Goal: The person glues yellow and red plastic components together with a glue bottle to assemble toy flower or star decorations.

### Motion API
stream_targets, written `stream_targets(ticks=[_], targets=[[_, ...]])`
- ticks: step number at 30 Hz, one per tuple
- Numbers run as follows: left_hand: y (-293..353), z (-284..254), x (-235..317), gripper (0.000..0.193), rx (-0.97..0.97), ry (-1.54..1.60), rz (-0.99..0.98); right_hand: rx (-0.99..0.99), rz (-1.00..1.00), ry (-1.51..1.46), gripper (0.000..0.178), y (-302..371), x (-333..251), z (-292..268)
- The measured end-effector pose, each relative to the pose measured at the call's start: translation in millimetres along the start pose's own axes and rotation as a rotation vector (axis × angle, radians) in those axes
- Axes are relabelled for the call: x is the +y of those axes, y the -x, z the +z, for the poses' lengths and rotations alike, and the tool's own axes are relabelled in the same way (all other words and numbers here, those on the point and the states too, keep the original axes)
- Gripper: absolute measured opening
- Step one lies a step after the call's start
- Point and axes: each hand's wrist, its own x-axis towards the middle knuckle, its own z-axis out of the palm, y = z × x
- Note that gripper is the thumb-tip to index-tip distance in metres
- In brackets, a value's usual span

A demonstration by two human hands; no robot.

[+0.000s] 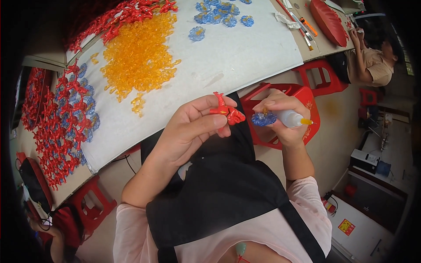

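Note:
A small glossy red plastic figurine [234, 115] is pinched between the thumb and fingers of my left hand [188, 125]. My right hand [290, 105] grips a translucent blue, flower-like piece [263, 119] at its fingertips, with a bit of amber on its top. Against the same palm lies a white squeeze bottle [289, 118], its yellow needle tip pointing right. Both hands are held in front of my black apron, short of the table edge, and the two plastic parts are apart. On the white sheet [206, 76] lie a heap of amber pieces [140, 52] and several blue pieces [217, 15].
Red figurines [131, 15] are heaped at the back left; more stand with blue bases [66, 122] along the left. A brush [307, 41], an orange cutter [308, 26] and a red tray [328, 22] lie back right. Red stools [280, 138] stand below the table; a person [372, 63] sits far right.

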Motion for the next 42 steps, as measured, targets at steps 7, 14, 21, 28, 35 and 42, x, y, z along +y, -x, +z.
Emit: stream_targets(ticks=[7,14,21,28,35,42], targets=[[1,4,0,0.029,-0.009,-0.045,-0.017,-0.172,-0.122,0.078,0.024,-5,2,0],[0,5,-3,0.029,-0.003,-0.08,0.003,-0.21,-0.126,0.196,0.025,-5,2,1],[0,6,-2,0.028,0.024,-0.135,0.01,-0.203,-0.1,0.267,0.026,-3,-2,2],[1,9,-4,0.028,0.086,-0.209,0.048,-0.196,-0.067,0.417,0.028,-2,-8,3],[-1,8,-4,0.027,0.08,-0.224,-0.009,-0.264,-0.082,0.402,0.029,-3,-7,-1],[-2,9,-4,0.027,0.068,-0.234,-0.004,-0.313,-0.109,0.44,0.023,-10,-15,-2]])
